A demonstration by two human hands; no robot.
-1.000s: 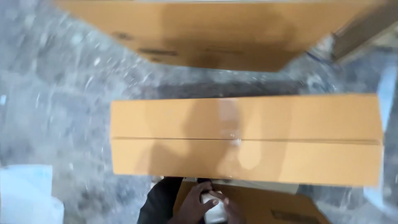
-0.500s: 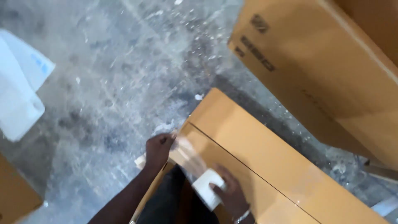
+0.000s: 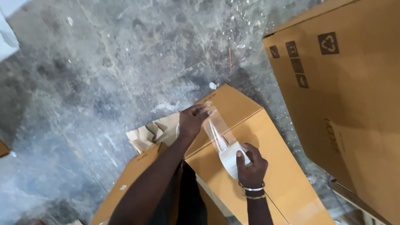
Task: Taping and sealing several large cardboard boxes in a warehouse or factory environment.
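Note:
A closed brown cardboard box (image 3: 266, 166) lies on the floor in front of me. My left hand (image 3: 192, 119) presses the free end of a clear tape strip (image 3: 217, 128) onto the box's near corner, at the seam. My right hand (image 3: 251, 164) grips a roll of clear packing tape (image 3: 233, 157) a little way along the seam, with the strip stretched between the two hands. A bracelet sits on my right wrist.
A large cardboard box (image 3: 354, 96) with printed symbols stands to the right. Another flat brown box (image 3: 129, 183) and crumpled brown paper (image 3: 152, 134) lie by my left arm. The floor is rough grey concrete (image 3: 104, 62); something white shows at the top left (image 3: 7, 37).
The view has swung and closed in on the box corner. My hands have come apart, drawing a strip of tape off the roll along the seam.

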